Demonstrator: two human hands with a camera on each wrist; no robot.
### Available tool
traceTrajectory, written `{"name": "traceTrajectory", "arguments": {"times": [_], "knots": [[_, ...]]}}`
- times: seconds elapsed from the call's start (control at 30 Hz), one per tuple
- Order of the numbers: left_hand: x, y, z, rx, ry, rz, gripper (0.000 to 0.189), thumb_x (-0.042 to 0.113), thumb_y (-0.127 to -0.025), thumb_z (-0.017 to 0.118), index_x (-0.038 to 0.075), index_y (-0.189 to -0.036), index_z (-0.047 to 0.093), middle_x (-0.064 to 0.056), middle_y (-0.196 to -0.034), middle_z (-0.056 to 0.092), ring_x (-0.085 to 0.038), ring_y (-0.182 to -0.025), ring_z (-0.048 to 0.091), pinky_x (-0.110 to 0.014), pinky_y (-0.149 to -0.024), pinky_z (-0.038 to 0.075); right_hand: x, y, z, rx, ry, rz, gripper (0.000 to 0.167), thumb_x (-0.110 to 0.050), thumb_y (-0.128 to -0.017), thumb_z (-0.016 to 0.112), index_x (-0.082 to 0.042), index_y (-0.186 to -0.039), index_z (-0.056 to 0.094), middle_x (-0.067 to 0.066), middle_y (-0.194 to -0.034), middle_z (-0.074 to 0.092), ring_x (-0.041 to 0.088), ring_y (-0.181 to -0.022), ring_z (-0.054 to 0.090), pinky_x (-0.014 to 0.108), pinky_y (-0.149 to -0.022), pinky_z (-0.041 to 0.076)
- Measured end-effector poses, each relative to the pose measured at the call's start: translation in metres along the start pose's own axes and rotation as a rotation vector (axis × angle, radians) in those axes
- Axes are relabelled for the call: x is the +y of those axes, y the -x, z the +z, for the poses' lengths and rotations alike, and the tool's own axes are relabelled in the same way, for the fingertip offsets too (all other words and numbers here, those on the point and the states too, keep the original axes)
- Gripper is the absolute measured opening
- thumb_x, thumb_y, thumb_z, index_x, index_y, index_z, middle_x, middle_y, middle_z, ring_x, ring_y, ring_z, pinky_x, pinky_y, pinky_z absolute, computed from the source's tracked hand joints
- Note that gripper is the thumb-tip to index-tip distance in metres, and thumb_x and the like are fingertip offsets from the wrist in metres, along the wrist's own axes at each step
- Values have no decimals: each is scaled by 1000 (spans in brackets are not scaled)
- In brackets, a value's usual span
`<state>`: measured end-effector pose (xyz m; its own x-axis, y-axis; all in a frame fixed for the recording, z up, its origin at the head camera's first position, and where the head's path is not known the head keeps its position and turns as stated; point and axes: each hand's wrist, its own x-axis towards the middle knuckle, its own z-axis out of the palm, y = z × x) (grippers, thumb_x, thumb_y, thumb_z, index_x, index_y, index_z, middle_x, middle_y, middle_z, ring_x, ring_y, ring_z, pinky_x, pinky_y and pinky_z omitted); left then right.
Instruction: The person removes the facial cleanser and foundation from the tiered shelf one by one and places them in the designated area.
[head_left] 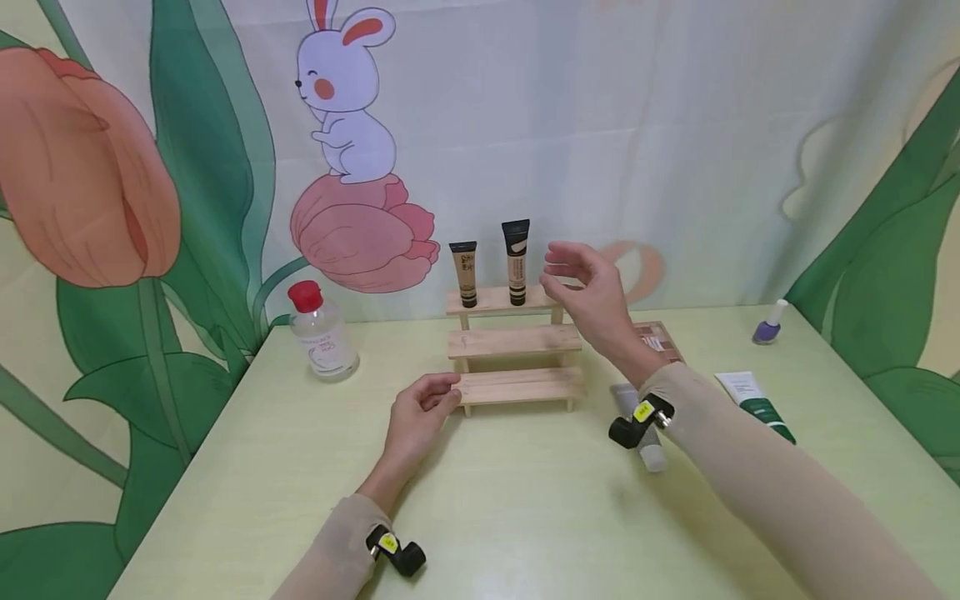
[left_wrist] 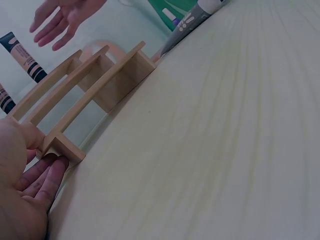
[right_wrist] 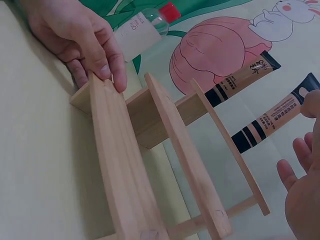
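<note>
A small three-tier wooden stand (head_left: 516,342) is on the table. My left hand (head_left: 422,417) grips the left end of its lowest tier, the thumb on top and fingers beneath in the right wrist view. Two cosmetic tubes stand upright on their black caps on the top tier: a shorter tan tube (head_left: 466,275) at left and a taller tube (head_left: 517,263) toward the middle. Just right of the taller tube is my right hand (head_left: 588,287), raised, fingers loosely bent and holding nothing. A gap separates it from that tube in the head view.
Left of the stand is a clear bottle with a red cap (head_left: 324,337). To the right lie a grey tube (head_left: 651,454), a brown-edged palette (head_left: 660,340), partly behind my right wrist, and a green-and-white tube (head_left: 756,404). A purple nail polish bottle (head_left: 768,325) stands farther right.
</note>
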<state>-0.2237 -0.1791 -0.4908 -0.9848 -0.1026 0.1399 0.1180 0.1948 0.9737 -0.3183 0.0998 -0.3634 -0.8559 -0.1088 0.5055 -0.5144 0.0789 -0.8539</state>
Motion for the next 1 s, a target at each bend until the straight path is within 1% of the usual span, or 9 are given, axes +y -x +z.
{"name": "traceTrajectory", "arguments": {"times": [0.07, 0.17, 0.3, 0.4, 0.5, 0.67, 0.77, 0.9, 1.0], "knots": [[0, 0, 0, 1, 1, 1, 23, 12, -106, 78, 8, -129, 80, -13, -124, 80, -21, -109, 77, -16, -86, 58, 3, -6, 5, -1, -6, 5, 46, -2, -103, 77, -1, -148, 65, 19, -137, 69, 34, -127, 70, 26, -101, 60], [-2, 0, 0, -2, 6, 0, 23, 11, -106, 79, 7, -128, 80, -13, -123, 80, -20, -109, 77, -16, -86, 59, 5, -14, 12, -10, -27, 14, 49, -1, -102, 77, 2, -150, 63, 23, -139, 68, 37, -128, 69, 27, -102, 60], [-2, -1, 1, -7, 6, 3, 22, 10, -105, 78, 7, -127, 80, -13, -122, 80, -19, -107, 76, -16, -87, 59, 4, -23, 21, -25, -15, 37, 53, -3, -102, 79, 0, -152, 61, 23, -140, 70, 38, -129, 69, 27, -101, 59], [-1, -1, 1, -6, 2, 4, 22, 9, -105, 78, 8, -127, 81, -13, -122, 80, -18, -107, 76, -16, -87, 59, 1, -27, 28, -33, 22, 54, 50, -6, -103, 80, -3, -150, 63, 20, -136, 72, 34, -125, 70, 26, -98, 58], [-1, -1, 0, -2, 2, 2, 22, 8, -105, 79, 8, -127, 81, -13, -121, 80, -19, -107, 76, -16, -87, 59, -2, -31, 35, -29, 38, 59, 43, -7, -103, 79, -4, -144, 66, 19, -128, 74, 31, -118, 72, 26, -91, 57], [0, -2, 1, -5, 4, -1, 22, 8, -104, 79, 8, -127, 81, -13, -120, 79, -19, -106, 76, -17, -87, 59, -6, -32, 37, -16, 54, 54, 35, -7, -104, 79, -2, -137, 68, 20, -121, 74, 29, -110, 73, 26, -86, 57], [-1, -1, 2, -5, 8, -2, 22, 8, -105, 78, 8, -127, 81, -13, -120, 79, -18, -105, 76, -16, -86, 59, -6, -30, 36, -7, 52, 49, 33, -6, -104, 79, -2, -135, 68, 19, -121, 74, 28, -110, 72, 28, -90, 57], [0, 0, 1, -5, 9, 0, 23, 10, -106, 78, 7, -128, 80, -14, -122, 79, -19, -107, 76, -16, -86, 58, -8, -28, 31, 11, 38, 17, 33, -6, -104, 79, -3, -135, 69, 17, -123, 75, 23, -110, 71, 37, -101, 57], [0, 0, 0, -1, 3, -2, 23, 11, -106, 78, 8, -129, 80, -14, -123, 79, -21, -109, 76, -15, -87, 58, -12, -24, 25, 18, 30, -13, 33, -8, -104, 80, -5, -135, 70, 16, -122, 75, 20, -109, 70, 38, -104, 56]]}}
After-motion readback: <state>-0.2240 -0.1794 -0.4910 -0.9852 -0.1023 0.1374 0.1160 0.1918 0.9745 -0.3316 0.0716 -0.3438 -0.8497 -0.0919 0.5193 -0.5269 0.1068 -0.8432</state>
